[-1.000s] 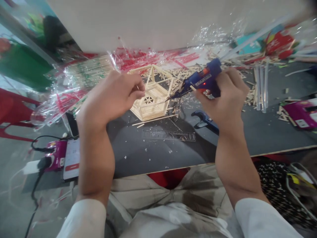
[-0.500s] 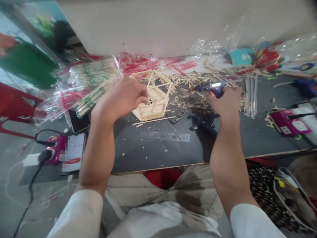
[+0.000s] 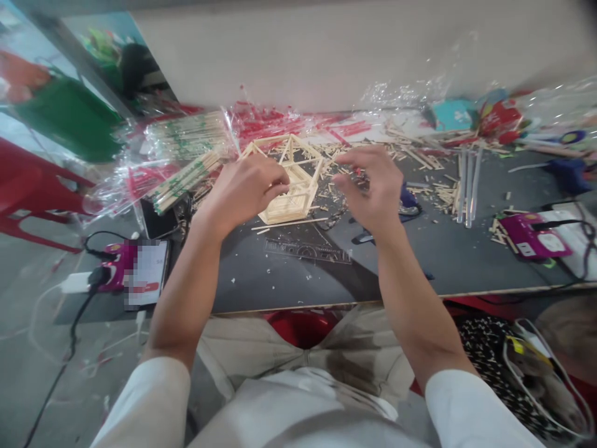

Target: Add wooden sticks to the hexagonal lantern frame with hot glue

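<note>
A small hexagonal frame model (image 3: 291, 180) built of thin wooden sticks stands on the dark table (image 3: 420, 261). My left hand (image 3: 247, 186) is closed in a pinch on a thin wooden stick at the model's left side. To the right of the model hovers my right hand (image 3: 370, 183), fingers loosely curled and apart, holding nothing. A blue glue gun (image 3: 408, 202) lies on the table just right of that hand, partly hidden by it.
A clear ruler (image 3: 308, 252) lies in front of the model. Loose wood offcuts (image 3: 420, 158), clear glue sticks (image 3: 466, 183) and cellophane stick packets (image 3: 186, 155) crowd the back. A purple device (image 3: 532, 236) sits right; a phone (image 3: 147, 274) and charger lie left.
My right hand carried the blue glue gun to the right, set it down on the table, and came back empty toward the model. My left hand kept its pinch at the model.
</note>
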A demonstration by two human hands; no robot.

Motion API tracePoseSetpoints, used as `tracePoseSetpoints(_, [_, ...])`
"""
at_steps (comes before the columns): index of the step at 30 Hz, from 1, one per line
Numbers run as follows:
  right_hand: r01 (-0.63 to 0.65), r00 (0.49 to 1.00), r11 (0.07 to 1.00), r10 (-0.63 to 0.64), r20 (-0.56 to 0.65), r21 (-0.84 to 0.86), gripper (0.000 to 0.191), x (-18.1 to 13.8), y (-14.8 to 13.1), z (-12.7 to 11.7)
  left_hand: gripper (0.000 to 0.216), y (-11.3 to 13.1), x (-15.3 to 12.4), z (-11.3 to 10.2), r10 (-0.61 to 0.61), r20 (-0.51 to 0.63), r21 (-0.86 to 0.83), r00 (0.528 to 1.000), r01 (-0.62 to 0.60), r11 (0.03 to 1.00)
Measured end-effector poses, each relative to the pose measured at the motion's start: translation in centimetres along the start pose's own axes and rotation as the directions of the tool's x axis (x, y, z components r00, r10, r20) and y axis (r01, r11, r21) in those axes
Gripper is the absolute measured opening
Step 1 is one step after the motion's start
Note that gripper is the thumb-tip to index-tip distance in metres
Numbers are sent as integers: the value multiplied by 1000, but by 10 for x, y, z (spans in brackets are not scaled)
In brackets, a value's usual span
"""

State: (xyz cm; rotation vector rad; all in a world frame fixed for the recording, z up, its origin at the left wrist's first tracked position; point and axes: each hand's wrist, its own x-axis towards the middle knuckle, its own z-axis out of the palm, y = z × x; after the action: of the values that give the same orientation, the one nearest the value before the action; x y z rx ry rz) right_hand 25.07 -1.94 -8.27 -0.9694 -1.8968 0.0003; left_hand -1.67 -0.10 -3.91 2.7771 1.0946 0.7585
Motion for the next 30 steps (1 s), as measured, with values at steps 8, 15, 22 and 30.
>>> tracePoseSetpoints(8, [231,972,971,-228,-58,57,11,-8,-7,45,22,18,-23,9,46,-152,71,987,-35,997])
tracePoseSetpoints(15, [125,992,990,-122,-42,68,15,-13,-6,45,24,15,-33,30,35,-328,96,944,-4,995])
tracePoseSetpoints(22, [-37,999,997,38,-11,64,30,-20,0,48,52,-17,-54,51,-2,-381,81,924,35,996])
tracePoseSetpoints(30, [-104,994,989,102,29,105,35,-19,-7,50,52,-22,-55,56,-44,-382,18,923,55,998])
